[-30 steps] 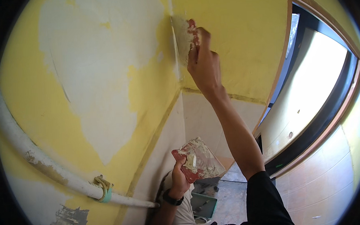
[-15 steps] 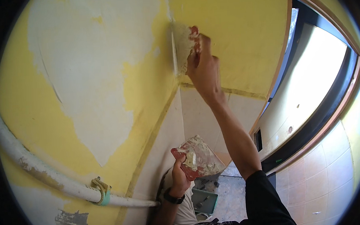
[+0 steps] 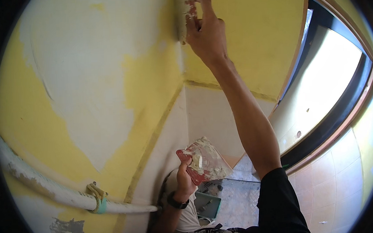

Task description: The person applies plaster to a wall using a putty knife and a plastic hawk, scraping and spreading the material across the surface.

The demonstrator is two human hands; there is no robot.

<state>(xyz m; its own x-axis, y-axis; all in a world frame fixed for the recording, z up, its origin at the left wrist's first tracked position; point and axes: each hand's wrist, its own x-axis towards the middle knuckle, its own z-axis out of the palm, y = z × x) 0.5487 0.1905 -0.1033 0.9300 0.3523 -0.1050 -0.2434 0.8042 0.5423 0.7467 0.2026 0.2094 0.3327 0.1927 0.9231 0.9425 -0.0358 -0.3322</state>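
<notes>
The right hand (image 3: 208, 38) is grasping a red-backed putty knife (image 3: 191, 8) by its handle, up where two walls are meeting, its fingers apparently keeping off the blade so that the long edge can be lying along the corner. Lower down, the left hand (image 3: 186, 177) is clasping a wide spreader (image 3: 211, 157) at its red grip, thumb on top, probably holding it face up so that the pale paste is staying on it and within reach. Beyond, a whitish patch (image 3: 80, 71) is covering part of the yellow wall (image 3: 146, 93), a pipe (image 3: 128, 207) is running below it, and a green tray (image 3: 220, 206) is sitting on the floor (image 3: 238, 201).
</notes>
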